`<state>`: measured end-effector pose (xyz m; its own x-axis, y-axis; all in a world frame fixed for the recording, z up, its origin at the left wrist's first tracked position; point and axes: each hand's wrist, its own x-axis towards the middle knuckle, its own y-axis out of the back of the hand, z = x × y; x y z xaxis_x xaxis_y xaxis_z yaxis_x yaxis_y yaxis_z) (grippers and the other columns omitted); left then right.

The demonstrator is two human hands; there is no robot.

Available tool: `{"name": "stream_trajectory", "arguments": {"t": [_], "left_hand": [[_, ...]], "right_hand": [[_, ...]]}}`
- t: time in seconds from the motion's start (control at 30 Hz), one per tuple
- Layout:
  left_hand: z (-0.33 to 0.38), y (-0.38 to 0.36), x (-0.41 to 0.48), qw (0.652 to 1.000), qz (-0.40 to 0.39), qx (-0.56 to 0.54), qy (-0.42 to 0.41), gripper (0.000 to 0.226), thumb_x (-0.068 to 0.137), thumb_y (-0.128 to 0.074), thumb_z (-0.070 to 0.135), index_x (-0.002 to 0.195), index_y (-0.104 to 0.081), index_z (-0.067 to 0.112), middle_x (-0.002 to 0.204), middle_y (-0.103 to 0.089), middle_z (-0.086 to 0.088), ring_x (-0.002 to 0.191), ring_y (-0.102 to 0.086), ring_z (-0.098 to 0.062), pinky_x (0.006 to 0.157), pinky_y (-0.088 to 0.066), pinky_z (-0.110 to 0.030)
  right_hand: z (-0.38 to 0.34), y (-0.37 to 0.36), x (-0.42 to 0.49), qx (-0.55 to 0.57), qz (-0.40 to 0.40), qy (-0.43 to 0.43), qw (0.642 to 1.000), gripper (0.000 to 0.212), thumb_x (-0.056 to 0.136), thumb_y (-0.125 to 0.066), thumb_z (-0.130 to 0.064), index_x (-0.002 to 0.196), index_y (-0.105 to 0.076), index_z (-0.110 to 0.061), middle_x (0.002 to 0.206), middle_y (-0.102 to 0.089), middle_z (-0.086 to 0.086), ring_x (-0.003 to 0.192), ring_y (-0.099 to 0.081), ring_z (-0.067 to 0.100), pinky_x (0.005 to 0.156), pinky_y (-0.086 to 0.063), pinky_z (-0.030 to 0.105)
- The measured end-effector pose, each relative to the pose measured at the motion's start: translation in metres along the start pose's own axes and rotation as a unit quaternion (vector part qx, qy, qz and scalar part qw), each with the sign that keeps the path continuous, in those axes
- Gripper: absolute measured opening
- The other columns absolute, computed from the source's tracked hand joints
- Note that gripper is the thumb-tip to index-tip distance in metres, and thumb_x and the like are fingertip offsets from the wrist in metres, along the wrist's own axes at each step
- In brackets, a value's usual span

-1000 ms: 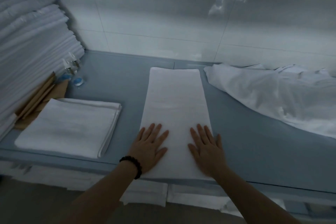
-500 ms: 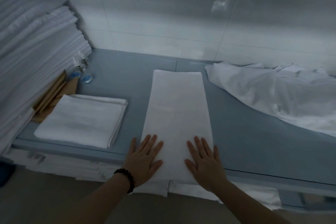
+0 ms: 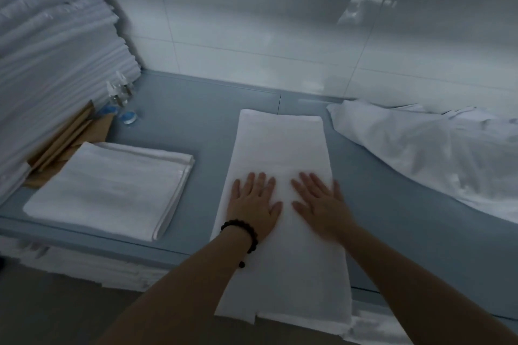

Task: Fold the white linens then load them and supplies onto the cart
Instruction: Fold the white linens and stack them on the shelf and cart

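Your left hand [image 3: 253, 206] and right hand [image 3: 319, 204] lie flat, side by side, on the long white towel [image 3: 280, 145] on the blue table [image 3: 196, 120]. A folded towel [image 3: 109, 187] sits beside it.

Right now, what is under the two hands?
Both the left hand and right hand lie flat on a long folded white towel, which rests on the blue-grey counter. The palms hide the cloth beneath them; the towel covers the counter below.

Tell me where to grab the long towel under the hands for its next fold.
Pinch the long towel at its two near corners, coming from the person's side. That end overhangs the front edge of the table, leaving room to get underneath. The rest lies flat on the surface.
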<state>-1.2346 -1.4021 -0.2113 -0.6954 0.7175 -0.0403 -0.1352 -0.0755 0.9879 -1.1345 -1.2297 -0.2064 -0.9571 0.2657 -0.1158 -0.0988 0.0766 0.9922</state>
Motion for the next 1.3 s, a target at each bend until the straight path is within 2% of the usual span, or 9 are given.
{"name": "stream_trajectory", "arguments": {"t": [0.13,0.27,0.33,0.47,0.63,0.83,0.97,1.13,1.3], "left_hand": [[0.001,0.01,0.021,0.994,0.108,0.015,0.018,0.04,0.095,-0.029,0.036,0.121,-0.054,0.018,0.126,-0.053,-0.006,0.115,-0.043,-0.028,0.098,-0.026,-0.042],[-0.01,0.003,0.051,0.997,0.056,-0.044,0.042,0.056,0.099,-0.026,0.04,0.152,-0.019,0.021,0.16,-0.013,-0.005,0.147,-0.006,-0.026,0.118,-0.003,-0.045],[-0.014,-0.006,0.056,0.997,0.046,-0.033,0.044,0.065,0.097,-0.022,0.049,0.154,-0.004,0.023,0.162,0.004,-0.004,0.148,0.009,-0.027,0.118,0.007,-0.046],[-0.016,-0.014,0.061,0.998,0.049,-0.004,0.043,0.076,0.091,-0.017,0.062,0.153,0.008,0.024,0.16,0.016,-0.008,0.145,0.02,-0.031,0.115,0.014,-0.049],[-0.014,-0.014,0.061,0.997,0.042,0.024,0.055,0.083,0.089,-0.013,0.066,0.153,0.006,0.016,0.16,0.012,-0.012,0.145,0.018,-0.034,0.115,0.013,-0.054],[-0.016,-0.018,0.061,0.998,0.05,-0.002,0.047,0.078,0.089,-0.017,0.064,0.153,0.008,0.025,0.159,0.016,-0.009,0.144,0.021,-0.033,0.114,0.017,-0.053],[-0.015,-0.019,0.061,0.998,0.046,0.001,0.05,0.079,0.089,-0.015,0.065,0.152,0.009,0.026,0.159,0.017,-0.009,0.144,0.022,-0.033,0.114,0.017,-0.053],[-0.013,-0.016,0.06,0.998,0.036,0.003,0.052,0.078,0.09,-0.017,0.064,0.153,0.006,0.025,0.16,0.013,-0.01,0.145,0.018,-0.033,0.115,0.011,-0.054],[-0.013,-0.012,0.057,0.998,0.032,0.008,0.047,0.077,0.091,-0.018,0.064,0.154,0.001,0.023,0.161,0.009,-0.011,0.146,0.014,-0.032,0.116,0.009,-0.053]], "right_hand": [[0.023,0.011,0.021,-0.015,0.03,-0.067,0.997,0.054,0.103,-0.022,-0.044,0.153,-0.011,-0.029,0.161,0.0,-0.007,0.148,0.005,0.014,0.116,0.007,0.047],[0.001,0.01,0.043,0.042,0.039,0.172,0.983,0.049,0.104,-0.029,-0.034,0.151,-0.019,-0.028,0.158,-0.004,-0.011,0.147,0.004,0.008,0.117,0.009,0.034],[0.013,0.008,0.059,-0.001,0.014,0.179,0.984,0.051,0.104,-0.024,-0.04,0.152,-0.009,-0.033,0.158,0.001,-0.015,0.145,0.008,0.004,0.118,0.008,0.039],[0.037,0.023,0.104,-0.062,0.029,0.024,0.997,0.053,0.103,-0.019,-0.044,0.153,-0.005,-0.033,0.161,0.004,-0.01,0.148,0.007,0.012,0.119,0.002,0.048],[-0.013,0.015,0.147,0.049,-0.008,0.27,0.961,0.046,0.105,-0.021,-0.035,0.149,-0.01,-0.041,0.153,-0.001,-0.026,0.144,0.002,-0.001,0.116,0.006,0.034],[0.014,0.038,0.233,-0.059,0.013,0.043,0.997,0.051,0.103,-0.015,-0.045,0.152,-0.006,-0.036,0.161,0.001,-0.009,0.148,0.002,0.016,0.116,0.0,0.054],[0.006,0.02,0.223,0.01,0.013,0.186,0.982,0.05,0.101,-0.021,-0.05,0.15,-0.012,-0.044,0.16,-0.006,-0.014,0.147,-0.002,0.008,0.116,-0.001,0.048],[0.065,0.031,0.2,-0.04,0.053,-0.073,0.995,0.053,0.103,-0.019,-0.045,0.153,-0.015,-0.027,0.162,-0.008,0.001,0.148,-0.006,0.021,0.117,-0.006,0.049],[0.035,0.008,0.13,0.001,0.021,0.119,0.993,0.055,0.098,-0.017,-0.057,0.15,-0.009,-0.044,0.161,-0.001,-0.01,0.148,0.003,0.012,0.117,0.005,0.049]]}}
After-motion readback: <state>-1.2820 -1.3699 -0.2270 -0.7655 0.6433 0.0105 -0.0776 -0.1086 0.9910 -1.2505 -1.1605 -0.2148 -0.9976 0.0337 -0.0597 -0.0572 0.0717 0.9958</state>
